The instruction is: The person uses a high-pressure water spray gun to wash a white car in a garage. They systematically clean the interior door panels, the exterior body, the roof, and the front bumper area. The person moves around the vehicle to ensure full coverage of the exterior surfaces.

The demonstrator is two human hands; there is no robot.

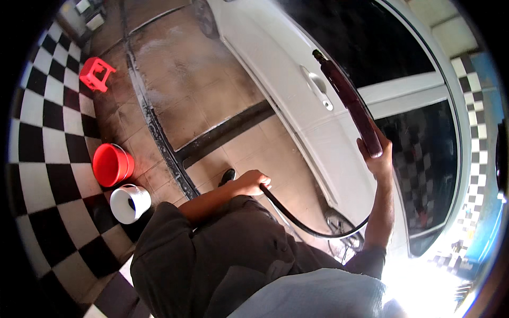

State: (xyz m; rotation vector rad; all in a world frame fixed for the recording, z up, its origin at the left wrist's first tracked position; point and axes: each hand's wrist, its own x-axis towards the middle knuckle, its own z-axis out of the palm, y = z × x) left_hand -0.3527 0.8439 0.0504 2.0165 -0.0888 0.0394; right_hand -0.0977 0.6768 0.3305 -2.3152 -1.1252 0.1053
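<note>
My right hand (378, 155) is wrapped round the rear end of a long dark-maroon spray gun (347, 98). Its dark, narrow nozzle points up and away along the side of a white car (265, 58), near a door handle (319, 87). In front of my body, my left hand (253, 183) is closed on a black hose (305, 228). From there the hose sags in a curve toward my right forearm, where its far end is hidden. No spray can be made out at the nozzle.
A red stool (96, 74), a red bucket (112, 164) and a white bucket (130, 204) stand along the checkered wall (58, 153) on the left. Dark drain channels (228, 132) cross the wet-looking tiled floor (180, 106). Bright glare covers the lower right.
</note>
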